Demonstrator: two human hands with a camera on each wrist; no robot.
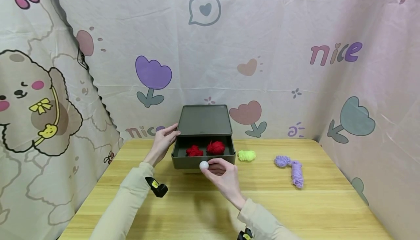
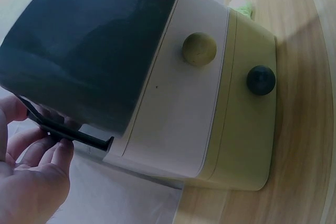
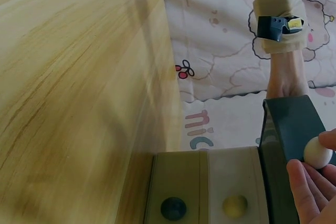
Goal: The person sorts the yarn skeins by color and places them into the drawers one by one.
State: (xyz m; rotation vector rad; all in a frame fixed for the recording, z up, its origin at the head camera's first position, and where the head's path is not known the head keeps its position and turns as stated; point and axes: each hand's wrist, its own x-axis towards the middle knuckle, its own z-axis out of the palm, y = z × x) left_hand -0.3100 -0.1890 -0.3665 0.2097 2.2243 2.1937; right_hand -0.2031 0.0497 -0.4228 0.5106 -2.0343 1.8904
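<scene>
A small drawer unit has a dark grey-green top (image 1: pixel 205 120), and its dark top drawer (image 1: pixel 187 162) is pulled out toward me. Two red yarn balls (image 1: pixel 216 148) lie inside that drawer. My right hand (image 1: pixel 226 178) pinches the round white knob (image 3: pixel 317 153) on the drawer front between thumb and fingers. At the unit's upper left side, the fingertips of my left hand (image 1: pixel 162 141) press against the dark edge. Below, a white drawer (image 2: pixel 168 98) with a yellow knob (image 2: pixel 199 49) and a yellow-green drawer (image 2: pixel 244 129) with a dark knob (image 2: pixel 261 80) are closed.
On the wooden table (image 1: pixel 262 203), a lime-green yarn bundle (image 1: pixel 247 155) lies close to the unit's right side. Two purple yarn bundles (image 1: pixel 297 174) lie farther right. A printed cloth (image 1: pixel 203 50) hangs behind the table, and another cloth (image 1: pixel 36 98) hangs on the left.
</scene>
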